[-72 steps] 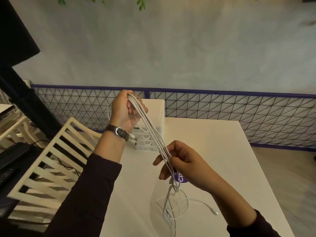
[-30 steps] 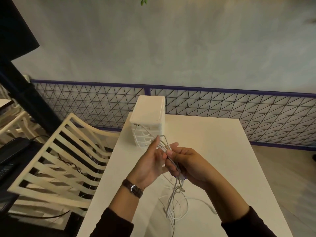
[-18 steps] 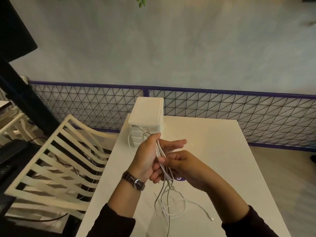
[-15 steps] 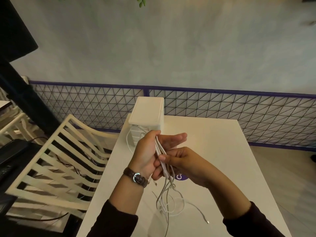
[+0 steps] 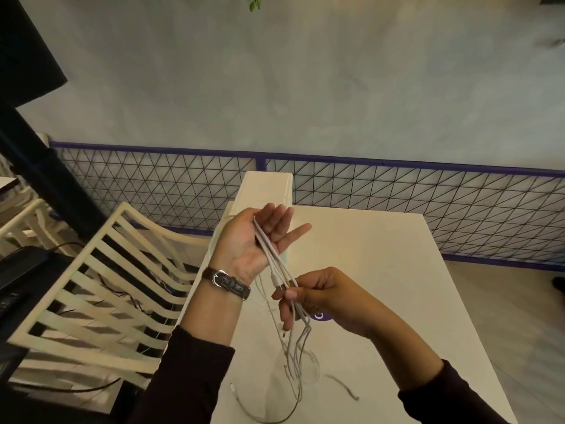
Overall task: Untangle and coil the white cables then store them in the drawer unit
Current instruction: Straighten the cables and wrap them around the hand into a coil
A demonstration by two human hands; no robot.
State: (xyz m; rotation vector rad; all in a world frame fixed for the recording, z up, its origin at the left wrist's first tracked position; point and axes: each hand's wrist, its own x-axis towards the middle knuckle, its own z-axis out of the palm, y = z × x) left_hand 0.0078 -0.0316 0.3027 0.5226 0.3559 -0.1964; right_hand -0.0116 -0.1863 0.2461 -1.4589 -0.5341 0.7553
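A bundle of white cables (image 5: 276, 264) runs between my two hands above the white table (image 5: 382, 270). My left hand (image 5: 253, 240) is palm up with its fingers spread, and the strands lie across the palm, held under the thumb side. Lower down, my right hand (image 5: 312, 296) pinches the same strands between thumb and fingers. Below it, the loose ends hang in loops and trail onto the table top. The white drawer unit (image 5: 267, 188) stands at the table's far left corner, partly hidden behind my left hand.
A cream slatted chair (image 5: 101, 286) stands left of the table. Behind the table runs a black wire-mesh fence (image 5: 428, 203) with a purple rail, and a grey wall rises above it. A purple round sticker (image 5: 319, 316) shows beneath my right hand.
My left hand dropped from head height to meet the right, then opened palm up. The right hand slid down the strands toward me, and the loose ends shifted on the table.
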